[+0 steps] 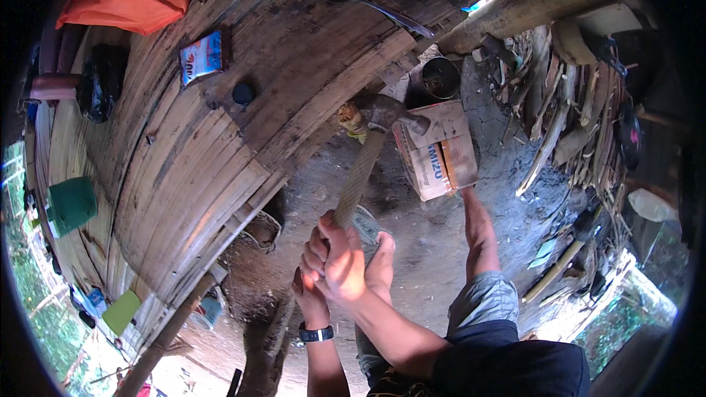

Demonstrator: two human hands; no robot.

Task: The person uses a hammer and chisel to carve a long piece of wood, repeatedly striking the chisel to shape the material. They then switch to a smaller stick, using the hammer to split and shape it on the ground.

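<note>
Firmly, a hammer is gripped to the near left of the cardboard box

Left of the box and nearest, the left hand, with a wristwatch worn, is set against the right hand; whether its partly hidden fingers are closed cannot be told. The handle is grasped by the right hand's clenched fingers. The hammer's head is seen overlapping the box's left edge. Beyond the box, a dark pot is placed; to its right, sticks are piled.
</note>
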